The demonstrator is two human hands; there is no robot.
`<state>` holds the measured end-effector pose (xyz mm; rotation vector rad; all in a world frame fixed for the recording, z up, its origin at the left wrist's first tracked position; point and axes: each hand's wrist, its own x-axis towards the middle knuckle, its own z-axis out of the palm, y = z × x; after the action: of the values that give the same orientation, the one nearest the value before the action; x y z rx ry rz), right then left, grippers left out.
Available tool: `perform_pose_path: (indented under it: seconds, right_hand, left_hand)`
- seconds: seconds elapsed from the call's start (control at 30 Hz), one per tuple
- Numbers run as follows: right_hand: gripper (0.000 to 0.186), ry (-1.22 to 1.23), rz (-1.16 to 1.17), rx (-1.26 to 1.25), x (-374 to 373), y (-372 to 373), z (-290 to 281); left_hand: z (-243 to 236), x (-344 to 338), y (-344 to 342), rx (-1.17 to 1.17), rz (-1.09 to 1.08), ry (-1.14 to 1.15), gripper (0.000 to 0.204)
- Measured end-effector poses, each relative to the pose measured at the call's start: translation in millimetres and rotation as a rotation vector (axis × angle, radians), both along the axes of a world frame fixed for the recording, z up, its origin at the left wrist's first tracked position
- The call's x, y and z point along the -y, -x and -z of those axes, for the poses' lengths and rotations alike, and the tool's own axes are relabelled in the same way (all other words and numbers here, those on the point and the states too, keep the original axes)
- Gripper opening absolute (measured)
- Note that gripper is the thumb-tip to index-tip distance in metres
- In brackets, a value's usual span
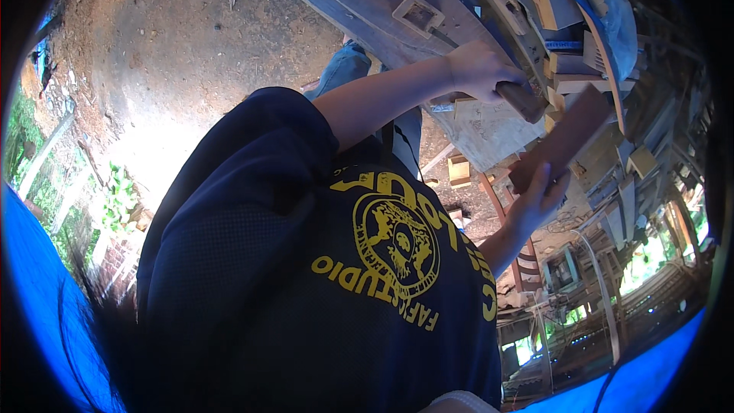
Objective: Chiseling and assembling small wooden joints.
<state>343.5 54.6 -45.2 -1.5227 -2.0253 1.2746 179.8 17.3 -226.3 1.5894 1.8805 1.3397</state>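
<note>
My left hand reaches across the workbench, closed round a short dark-brown wooden block with a rounded end. In my right hand, nearer to my body, is a flat, reddish-brown rectangular wooden board, gripped at its lower end with the thumb and fingers. The board slants up and to the right. The block's end is close to the board's left edge, with a small gap between them. A small light square frame-like piece lies on the grey workbench, beyond my left hand.
Wood offcuts and planks crowd the upper right, beside a curved wooden strip. A small wooden box-like piece and a reddish-brown chair are below the bench. Bare dirt floor with wood shavings spreads at left.
</note>
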Motion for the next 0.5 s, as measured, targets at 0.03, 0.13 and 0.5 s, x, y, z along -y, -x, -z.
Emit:
perform_pose_path:
  seconds: [0.03, 0.13, 0.5]
  right_hand:
    - [0.037, -0.002, 0.001, 0.000, 0, 0, -2]
    - [0.050, -0.153, 0.013, -0.177, 0, 3, -7]
    - [0.055, -0.160, 0.064, -0.147, 4, -11, -29]
  left_hand:
    - [0, -1, 1, 0.000, 0.001, -0.002, 0.031]
    - [1, -3, 3, 0.063, -0.042, -0.057, 0.032]
    - [-1, 3, 9, 0.044, -0.084, -0.086, 0.025]
